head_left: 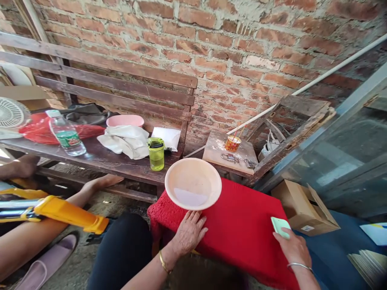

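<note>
Head camera view, looking down past the person's knees at a low desk [242, 229] draped in a red knitted cloth, set before a bare brick wall [242, 48].

The left hand [189, 233] lies flat on the red cloth, palm down and fingers spread, gripping nothing. Its fingertips reach the near rim of a pale pink plastic bowl [193, 183], which sits at the far left corner of the cloth with a little whitish liquid pooled in its bottom. A gold bangle circles that wrist.

The right hand [292, 245] rests at the right side of the cloth, well apart from the bowl. Its fingers are curled round a small pale green block [279, 225], perhaps soap, whose upper end sticks out above them. A silver bangle circles that wrist.

Behind the bowl stands a dark wooden bench [99, 157]. On its seat are a small green lidded cup [156, 154], crumpled white cloths [125, 141], a second pink basin [125, 120], a clear water bottle [65, 135] and a red plastic bag [39, 129].

Right of the bench, a small wooden stool [229, 155] carries a paper cup with straws [232, 143] and some keys. A cardboard box [304, 209] lies on the floor to the right.

At far left, another person's bare arm [87, 191] stretches toward the bench, above a yellow object [69, 213].
</note>
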{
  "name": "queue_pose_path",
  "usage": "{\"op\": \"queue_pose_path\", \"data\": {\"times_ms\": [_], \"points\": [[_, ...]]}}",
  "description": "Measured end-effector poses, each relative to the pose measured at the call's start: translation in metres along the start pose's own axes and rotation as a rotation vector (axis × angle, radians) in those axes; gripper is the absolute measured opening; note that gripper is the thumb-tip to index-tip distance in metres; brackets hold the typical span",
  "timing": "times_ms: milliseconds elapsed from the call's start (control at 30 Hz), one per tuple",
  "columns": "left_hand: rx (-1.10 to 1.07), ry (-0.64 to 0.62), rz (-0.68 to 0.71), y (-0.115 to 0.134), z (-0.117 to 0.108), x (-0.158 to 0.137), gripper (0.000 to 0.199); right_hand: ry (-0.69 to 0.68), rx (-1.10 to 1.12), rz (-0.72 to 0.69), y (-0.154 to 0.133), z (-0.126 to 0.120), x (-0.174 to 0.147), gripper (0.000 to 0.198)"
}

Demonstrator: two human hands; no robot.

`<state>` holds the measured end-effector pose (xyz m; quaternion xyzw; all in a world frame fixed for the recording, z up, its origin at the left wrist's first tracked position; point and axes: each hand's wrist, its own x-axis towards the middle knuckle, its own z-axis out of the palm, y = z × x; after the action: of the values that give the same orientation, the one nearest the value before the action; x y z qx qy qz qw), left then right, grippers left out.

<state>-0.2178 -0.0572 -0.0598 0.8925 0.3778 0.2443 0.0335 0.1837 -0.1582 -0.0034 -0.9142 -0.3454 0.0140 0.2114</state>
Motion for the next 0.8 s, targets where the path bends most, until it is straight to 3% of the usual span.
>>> {"op": "queue_pose_path", "data": {"times_ms": [100, 167, 333, 467, 533, 633, 800], "points": [[0.000, 0.055, 0.028, -0.001, -0.001, -0.002, 0.032, -0.075, 0.031, -0.016, -0.002, 0.007, 0.011, 0.044], [0.009, 0.092, 0.044, -0.001, 0.000, -0.003, 0.032, -0.112, 0.084, -0.119, -0.038, 0.020, 0.008, 0.047], [0.083, 0.206, 0.043, -0.001, 0.009, -0.006, 0.030, -0.213, 0.140, -0.397, -0.160, 0.065, -0.002, 0.033], [0.149, 0.257, 0.059, -0.002, 0.012, -0.007, 0.032, -0.305, 0.156, -0.531, -0.208, 0.097, 0.003, 0.033], [0.176, 0.251, 0.074, -0.003, 0.012, -0.007, 0.032, -0.333, 0.145, -0.553, -0.209, 0.104, 0.012, 0.036], [0.200, 0.229, 0.086, -0.005, 0.014, -0.009, 0.030, -0.322, 0.097, -0.476, -0.179, 0.095, 0.040, 0.035], [0.195, 0.250, 0.075, -0.005, 0.017, -0.011, 0.032, -0.199, -0.040, -0.127, -0.072, 0.028, 0.093, 0.035]]}}
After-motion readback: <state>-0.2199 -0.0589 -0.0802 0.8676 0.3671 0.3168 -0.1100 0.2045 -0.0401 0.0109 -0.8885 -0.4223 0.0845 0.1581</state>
